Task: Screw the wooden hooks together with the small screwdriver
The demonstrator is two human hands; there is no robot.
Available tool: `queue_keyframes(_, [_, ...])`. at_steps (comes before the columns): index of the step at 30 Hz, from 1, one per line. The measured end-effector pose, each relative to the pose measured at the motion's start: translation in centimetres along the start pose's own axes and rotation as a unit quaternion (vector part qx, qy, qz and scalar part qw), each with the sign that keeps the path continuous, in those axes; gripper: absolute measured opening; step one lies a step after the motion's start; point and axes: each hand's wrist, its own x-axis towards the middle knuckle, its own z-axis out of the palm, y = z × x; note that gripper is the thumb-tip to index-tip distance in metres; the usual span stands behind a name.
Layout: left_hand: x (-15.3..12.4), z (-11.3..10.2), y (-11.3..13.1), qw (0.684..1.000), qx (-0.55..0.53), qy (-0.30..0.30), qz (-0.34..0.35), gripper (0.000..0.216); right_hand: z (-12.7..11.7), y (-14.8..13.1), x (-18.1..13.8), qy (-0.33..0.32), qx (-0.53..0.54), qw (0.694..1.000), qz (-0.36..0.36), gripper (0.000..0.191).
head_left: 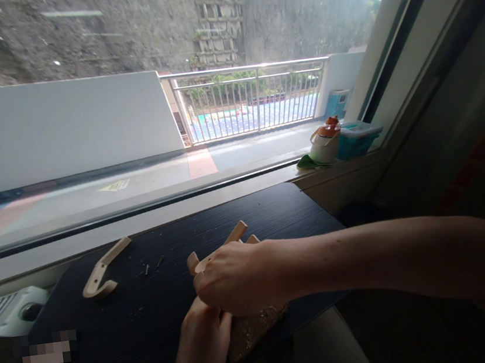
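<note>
Pale wooden pieces (235, 233) stick out beyond my right hand (241, 279), whose fingers are closed around them over the dark table. Below and partly behind it, my left hand (208, 330) is closed against the same pieces, its fingers mostly hidden by the right. A curved wooden hook-shaped piece (99, 273) with small dark holes lies apart to the left. Between it and my hands are a few small metal screws or pins (147, 270). Under my right wrist shows a flat brown, speckled object (258, 329), its kind unclear.
The dark table (272, 207) stands against a window sill. On the sill are a white bottle (325, 146) with an orange top, a green item (311, 162) and a teal lidded box (356, 139). A white appliance (13, 312) is at the left. Outside is a metal railing (254, 100).
</note>
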Motion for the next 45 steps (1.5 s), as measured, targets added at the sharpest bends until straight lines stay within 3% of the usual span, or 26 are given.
queue_keyframes(6, [-4.6, -3.0, -3.2, 0.997, -0.018, -0.022, 0.065, 0.022, 0.2, 0.1, 0.0, 0.003, -0.005, 1.0, -0.003, 0.016])
queue_keyframes(11, [-6.3, -4.5, -3.5, 0.992, -0.031, -0.072, 0.1, 0.019, -0.1, 0.9, -0.2, 0.005, 0.013, 0.999, -0.034, 0.022])
queue_keyframes(15, [-6.6, -4.3, -3.8, 0.988, -0.078, -0.07, 0.116, 0.012, -0.6, 0.8, -0.5, -0.002, -0.004, 1.0, -0.023, 0.022])
queue_keyframes(24, [-8.4, -3.6, -4.9, 0.99, -0.117, 0.034, 0.066, 0.01, -0.4, 0.3, -0.3, 0.001, -0.012, 0.999, -0.045, 0.019])
queue_keyframes(28, [-8.4, -3.4, -4.4, 0.99, -0.115, 0.04, 0.07, 0.006, -0.4, 0.3, -0.3, -0.01, -0.023, 0.999, -0.03, 0.02])
queue_keyframes(39, [-7.5, -2.5, -4.6, 0.991, -0.089, 0.054, 0.085, 0.009, 0.9, 0.5, 0.2, 0.039, -0.032, 0.998, -0.029, 0.023])
queue_keyframes(45, [-7.8, -2.5, -5.0, 0.99, -0.086, 0.063, 0.088, 0.004, 0.0, 0.4, -0.2, 0.037, -0.02, 0.999, -0.005, 0.022])
